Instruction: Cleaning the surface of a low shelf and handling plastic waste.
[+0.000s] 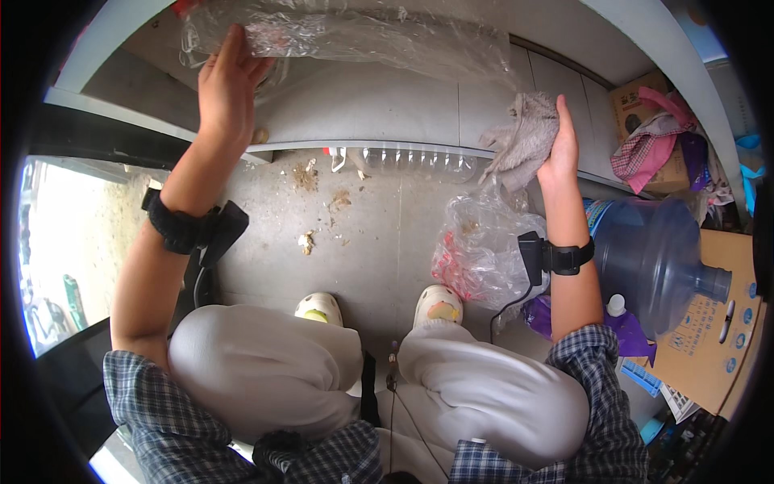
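Note:
My left hand (228,91) is raised at the upper left, its fingers against clear crinkled plastic (338,39) that stretches across the shelf; whether they grip it is hidden. At the right, my right hand (559,148) holds a grey-brown cloth (525,136), which hangs from the palm over the shelf's front edge. Below the cloth a clear plastic bag (484,242) with red parts lies on the floor. A clear plastic bottle (417,163) with a red cap lies under the shelf edge, between my hands.
Crumbs and brown dirt (305,178) mark the tiled floor (375,242). To the right lie a large blue water jug (647,260), a cardboard box (695,357) and a purple bag (632,339). Pink checked cloth (650,145) rests by another carton (623,112). The white shelf edge (375,145) runs across in front.

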Tool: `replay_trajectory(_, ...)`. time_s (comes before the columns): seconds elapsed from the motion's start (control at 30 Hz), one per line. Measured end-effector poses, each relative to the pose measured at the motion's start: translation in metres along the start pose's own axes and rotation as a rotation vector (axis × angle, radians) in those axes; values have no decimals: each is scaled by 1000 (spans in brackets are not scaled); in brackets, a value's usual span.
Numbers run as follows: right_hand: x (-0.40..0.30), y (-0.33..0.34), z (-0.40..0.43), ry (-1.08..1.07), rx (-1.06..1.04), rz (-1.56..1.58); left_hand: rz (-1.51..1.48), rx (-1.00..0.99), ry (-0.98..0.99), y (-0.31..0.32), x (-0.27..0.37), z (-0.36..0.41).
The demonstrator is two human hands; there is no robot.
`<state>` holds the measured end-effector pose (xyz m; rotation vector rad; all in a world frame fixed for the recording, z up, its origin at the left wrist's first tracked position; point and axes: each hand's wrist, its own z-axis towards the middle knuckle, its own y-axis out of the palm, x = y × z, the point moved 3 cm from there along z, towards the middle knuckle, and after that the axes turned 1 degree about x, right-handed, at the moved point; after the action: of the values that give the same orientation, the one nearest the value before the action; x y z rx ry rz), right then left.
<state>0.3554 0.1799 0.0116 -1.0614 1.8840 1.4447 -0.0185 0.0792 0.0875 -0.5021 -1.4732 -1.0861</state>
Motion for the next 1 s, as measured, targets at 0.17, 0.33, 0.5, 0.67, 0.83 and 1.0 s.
replay_trajectory(0.17,-32,-11,44,-157,97,-219,50,-62,-19,-42,30,-10)
replay_trajectory(0.33,4,-25,54,-295,-4,-1142,310,147,8,-72,53,-49)
replay_trajectory(0.5,52,-7,25,-286,79,-2028,696,17,0,-147,65,-72)
replay_trajectory(0.67,72,9,19,-247,31,-2089,928,70,-59,-158,64,-98)
replay_trajectory(0.83,118,61,6,-399,-104,-1975,945,33,-101,-175,49,-111)
replay_trajectory(1.0,174,123,-7,-500,-253,-1977,970,15,-171,-181,44,-125)
